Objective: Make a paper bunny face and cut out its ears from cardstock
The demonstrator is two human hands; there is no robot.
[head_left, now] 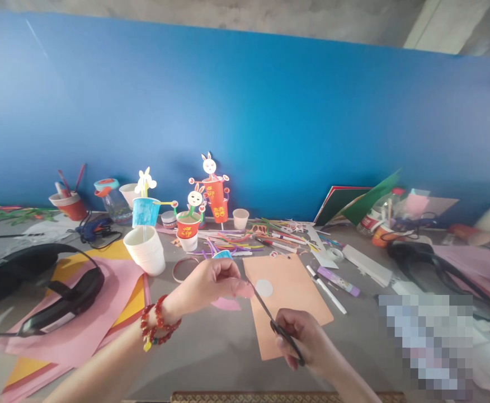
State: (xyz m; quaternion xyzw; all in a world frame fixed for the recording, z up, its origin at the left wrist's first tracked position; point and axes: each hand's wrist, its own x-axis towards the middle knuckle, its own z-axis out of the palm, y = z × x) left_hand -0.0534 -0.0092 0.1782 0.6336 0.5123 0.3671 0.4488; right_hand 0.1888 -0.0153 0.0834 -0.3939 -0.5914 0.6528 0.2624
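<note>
My right hand [299,336] grips a pair of dark-handled scissors [265,308], its blades pointing up and left. Pinched in my left hand [217,282] is a small piece of pink paper [247,289], right at the scissor tips. Whether the blades touch the paper I cannot tell. Red bead bracelets circle the left wrist. Beneath the scissors lies an orange-tan paper sheet [312,302] with a white paper circle [264,288] on it. Another pink paper scrap [227,304] rests on the table below my left hand.
Rabbit-faced paper cup figures [194,198] and a stack of white cups [146,252] stand behind. Thin coloured strips [245,240] lie scattered at the back. A black headset [72,280] covers pink and yellow sheets at left. A marker [326,289] and glue stick [338,281] lie right.
</note>
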